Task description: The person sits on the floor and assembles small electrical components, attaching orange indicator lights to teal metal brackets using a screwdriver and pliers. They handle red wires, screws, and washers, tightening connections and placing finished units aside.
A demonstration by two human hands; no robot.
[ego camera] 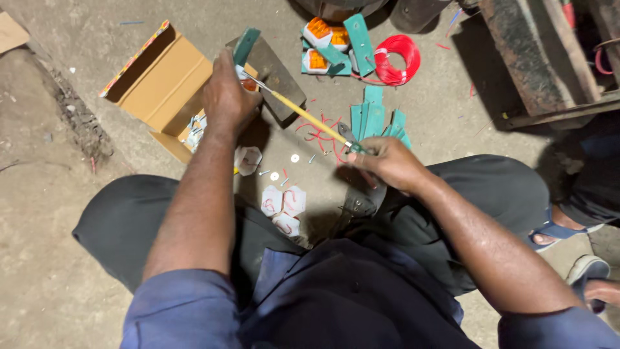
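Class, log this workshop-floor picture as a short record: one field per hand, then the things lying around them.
Left hand: left hand grips a teal metal strip upright over a dark block.
Right hand: right hand holds a yellow-handled screwdriver, its tip by the left hand.
Floor ahead: open cardboard box, red wire coil, orange lamp units, loose teal strips.

A yellow-handled screwdriver (303, 114) is gripped by the left hand (226, 97), along with a teal-green strip (245, 44). More teal-green strips (374, 119) are seen on the grey concrete floor (77, 52). A bright red wire coil (397, 59) is seen beside orange-and-white lamps (318, 32). The cardboard box (161, 87) is plain brown inside, with a multicoloured edge. Dark grey trousers (123, 220) and a blue shirt (349, 297) are worn.
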